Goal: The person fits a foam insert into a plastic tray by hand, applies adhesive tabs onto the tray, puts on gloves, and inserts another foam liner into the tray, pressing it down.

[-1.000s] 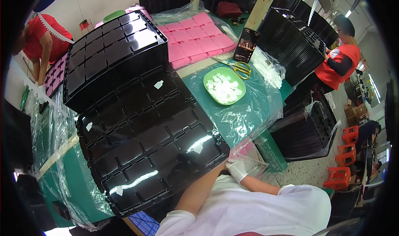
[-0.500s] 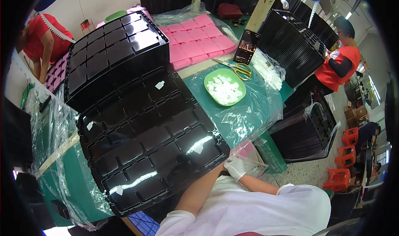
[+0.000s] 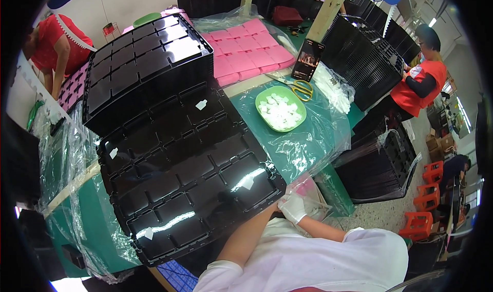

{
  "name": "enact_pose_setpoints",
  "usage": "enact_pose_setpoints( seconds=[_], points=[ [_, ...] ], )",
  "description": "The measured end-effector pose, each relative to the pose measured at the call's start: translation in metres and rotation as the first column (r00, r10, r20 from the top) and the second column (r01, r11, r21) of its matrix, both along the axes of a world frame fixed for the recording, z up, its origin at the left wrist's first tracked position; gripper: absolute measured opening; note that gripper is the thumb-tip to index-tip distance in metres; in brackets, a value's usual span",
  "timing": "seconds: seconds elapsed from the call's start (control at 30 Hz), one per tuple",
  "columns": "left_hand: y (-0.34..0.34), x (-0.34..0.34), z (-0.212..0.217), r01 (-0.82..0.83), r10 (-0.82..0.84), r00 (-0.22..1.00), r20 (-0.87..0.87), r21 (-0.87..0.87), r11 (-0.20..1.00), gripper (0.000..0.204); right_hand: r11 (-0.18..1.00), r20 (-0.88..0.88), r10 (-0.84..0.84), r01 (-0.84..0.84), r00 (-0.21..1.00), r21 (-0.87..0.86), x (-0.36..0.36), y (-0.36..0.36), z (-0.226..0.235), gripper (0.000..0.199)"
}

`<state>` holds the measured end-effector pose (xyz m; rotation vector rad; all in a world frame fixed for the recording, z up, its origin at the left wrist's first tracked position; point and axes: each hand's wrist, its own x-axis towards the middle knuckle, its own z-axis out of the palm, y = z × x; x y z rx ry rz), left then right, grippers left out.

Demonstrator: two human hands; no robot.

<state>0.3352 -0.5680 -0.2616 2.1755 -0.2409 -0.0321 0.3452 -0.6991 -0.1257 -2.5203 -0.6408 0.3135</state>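
Note:
My right hand (image 3: 292,208), in a white glove, is at the near right corner of a black plastic tray (image 3: 200,192). Its fingers look bent together against my left wrist; whatever they hold is hidden. My left forearm (image 3: 250,234) reaches up to the same corner, and the left hand itself is hidden there. Small white tags lie spread on the tray: one tag (image 3: 201,104) at the far side, another tag (image 3: 113,153) at the left, a third tag (image 3: 149,233) near the front and one in the glare at right.
Behind the tray rises a stack of black trays (image 3: 149,45). A green bowl (image 3: 281,108) of white tags, yellow-handled scissors (image 3: 300,90), a propped phone (image 3: 308,60) and pink foam sheets (image 3: 249,50) are on the table. People in red work at left and right.
The whole view has shifted very slightly. Both arms stay by the tray's near right corner, my right hand turned a little, and the tags lie as before.

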Motion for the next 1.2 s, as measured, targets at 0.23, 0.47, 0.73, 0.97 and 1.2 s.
enact_pose_setpoints(
  seconds=[0.23,0.47,0.73,0.97,1.2],
  points=[
    [-0.001,0.001,-0.001,0.001,0.000,1.000,0.015,-0.029,1.000,0.037,0.991,-0.319,-0.131,0.124,0.938,-0.043,0.012,0.004,0.024,0.023],
    [-0.001,-0.003,0.001,-0.017,0.018,1.000,0.024,-0.057,0.998,0.037,0.996,-0.043,-0.092,0.092,0.995,0.004,0.036,-0.004,0.007,0.026],
    [0.004,-0.005,0.003,-0.024,0.027,0.999,0.038,-0.080,0.996,0.038,0.968,0.343,0.217,-0.157,0.914,-0.196,0.058,-0.008,-0.029,0.036],
    [0.001,-0.007,-0.003,-0.032,0.037,0.998,0.046,-0.111,0.993,0.038,0.988,0.366,0.104,-0.052,0.925,-0.147,0.039,0.013,-0.002,0.030],
    [-0.001,-0.007,-0.005,-0.032,0.040,0.998,0.056,-0.140,0.990,0.038,0.934,0.052,0.265,-0.243,0.963,-0.261,0.031,0.013,0.034,0.024]
  ],
)
